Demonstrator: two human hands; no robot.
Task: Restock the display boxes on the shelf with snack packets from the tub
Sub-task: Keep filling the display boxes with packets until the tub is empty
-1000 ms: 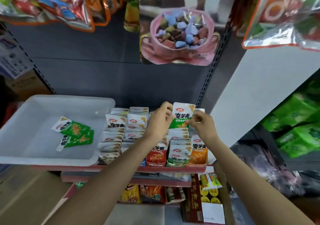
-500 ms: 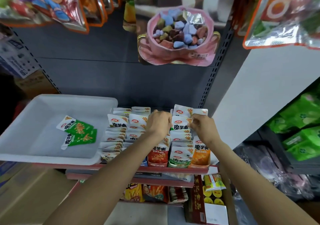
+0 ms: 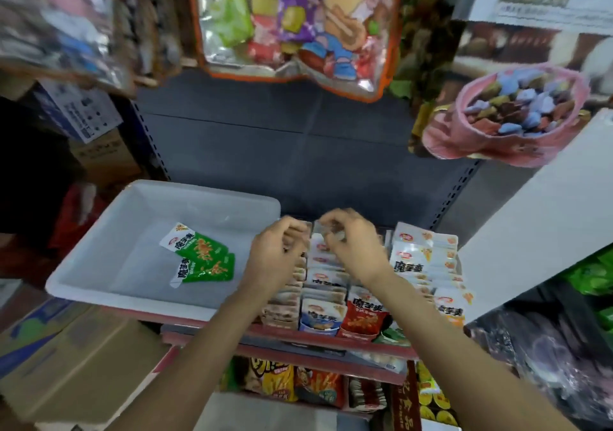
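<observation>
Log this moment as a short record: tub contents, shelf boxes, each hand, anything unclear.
tub: white tub on the shelf, left of the display boxes
tub contents: two green packets, overlapping, lying flat
display boxes: rows of upright packets, right of the tub
left hand: left hand, fingers curled over the back of the left rows
right hand: right hand, fingers curled over the middle rows
unclear: blurred; cannot tell whether either hand holds a packet

Two packets (image 3: 202,258) are lying in the tub (image 3: 99,258), which is sitting left of the display boxes (image 3: 365,298) on the shelf (image 3: 331,341).
</observation>
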